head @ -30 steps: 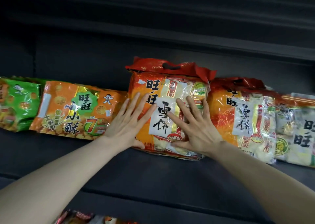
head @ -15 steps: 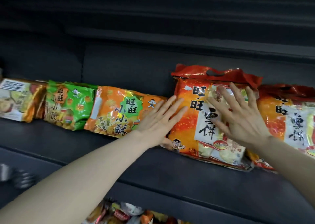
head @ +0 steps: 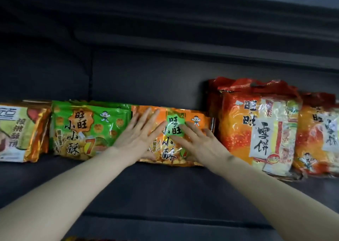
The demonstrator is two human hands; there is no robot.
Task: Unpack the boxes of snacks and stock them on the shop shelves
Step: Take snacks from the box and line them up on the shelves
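An orange snack bag point(head: 172, 149) with a green label stands on the dark shelf point(head: 165, 191). My left hand point(head: 135, 138) lies flat on its left half, fingers straight and spread. My right hand point(head: 200, 143) presses flat on its right half. To the right stands a big orange-red rice cracker bag point(head: 256, 127), with a second one point(head: 319, 139) beside it. A green snack bag point(head: 86, 128) stands to the left of the orange one.
A gold and white packet point(head: 20, 132) stands at the far left of the row. The shelf's back panel point(head: 146, 79) rises behind the bags, and an upper shelf edge point(head: 201, 46) runs above. The shelf's front lip point(head: 165, 217) lies below my arms.
Both hands have left the big rice cracker bag and moved left onto the smaller orange bag. The view has shifted left, bringing the gold packet into sight.
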